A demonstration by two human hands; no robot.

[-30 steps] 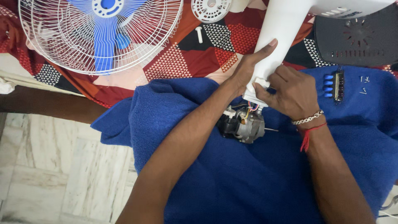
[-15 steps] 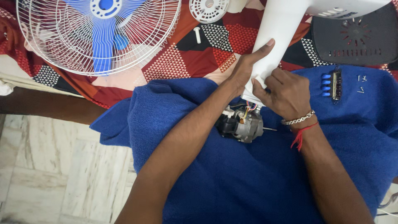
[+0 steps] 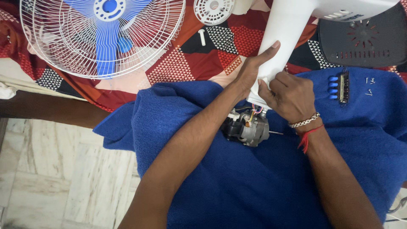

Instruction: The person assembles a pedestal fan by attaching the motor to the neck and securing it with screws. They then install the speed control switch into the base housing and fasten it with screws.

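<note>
A white plastic fan neck (image 3: 285, 29) slants down from the top right to a grey fan motor (image 3: 249, 128) lying on a blue towel (image 3: 254, 182). Coloured wires run between the neck's lower end and the motor. My left hand (image 3: 254, 68) grips the neck's left side, thumb stretched up along it. My right hand (image 3: 289, 96), with a silver bracelet and red thread at the wrist, is closed around the neck's lower end just above the motor.
A white wire fan guard with blue blades (image 3: 104, 34) lies on the patterned red cloth (image 3: 190, 59) at top left. Near it are a round white cap (image 3: 214, 10) and a white bolt (image 3: 202, 36). A dark base plate (image 3: 364, 40), a blue push-button switch block (image 3: 340, 87) and loose screws (image 3: 370, 85) sit at right.
My right hand has slid a little to the left and closed tighter on the neck's lower end. The left hand and the motor have stayed put.
</note>
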